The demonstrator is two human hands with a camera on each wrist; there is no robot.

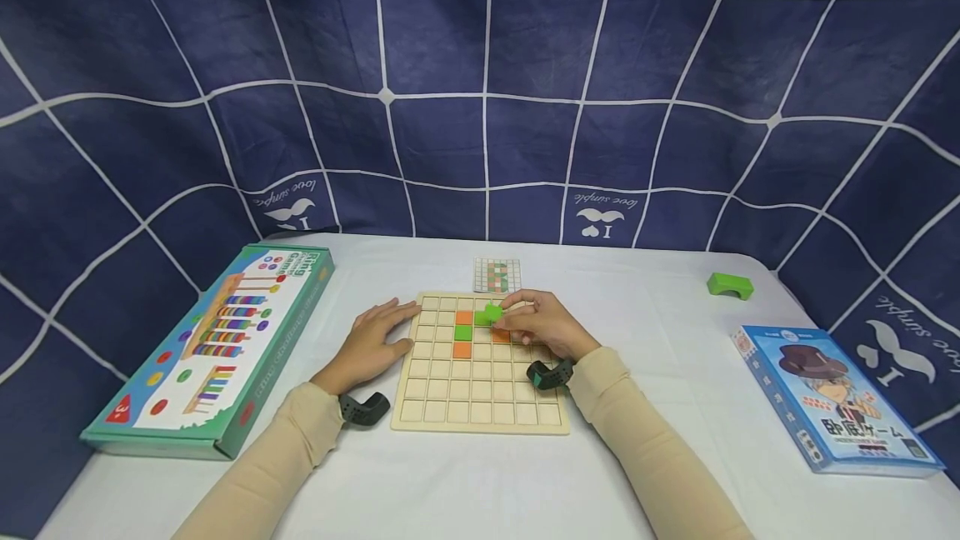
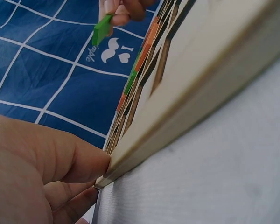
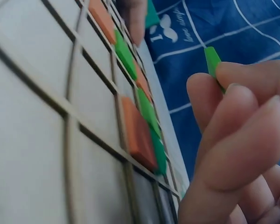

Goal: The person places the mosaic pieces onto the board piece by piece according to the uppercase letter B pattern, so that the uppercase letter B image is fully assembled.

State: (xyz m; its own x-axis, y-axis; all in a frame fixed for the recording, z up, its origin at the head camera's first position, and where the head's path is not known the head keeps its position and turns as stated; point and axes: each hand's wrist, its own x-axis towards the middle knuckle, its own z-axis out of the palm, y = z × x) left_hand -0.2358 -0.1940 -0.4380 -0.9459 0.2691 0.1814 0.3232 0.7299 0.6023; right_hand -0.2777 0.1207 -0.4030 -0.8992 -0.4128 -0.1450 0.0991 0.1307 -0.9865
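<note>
My right hand [image 1: 543, 323] pinches a small green square tile [image 1: 492, 312] between thumb and forefinger. In the right wrist view that tile [image 3: 211, 59] is tilted and raised above the board. Below it lies a wooden grid board [image 1: 480, 391] with square cells. An orange tile [image 1: 464, 317], a green tile [image 1: 463, 332] and another orange tile [image 1: 462, 349] form a column in it. To their right are green [image 3: 148, 111] and orange tiles [image 3: 137, 133], partly hidden by my right hand in the head view. My left hand [image 1: 367, 346] touches the board's left edge, fingers extended.
A printed pattern card [image 1: 497, 275] lies behind the board. On the left is a large green game box [image 1: 225, 340]. A blue box [image 1: 840, 398] and a green arch block [image 1: 730, 285] are on the right. A dark blue curtain [image 1: 435, 140] hangs behind the white table [image 1: 420, 482].
</note>
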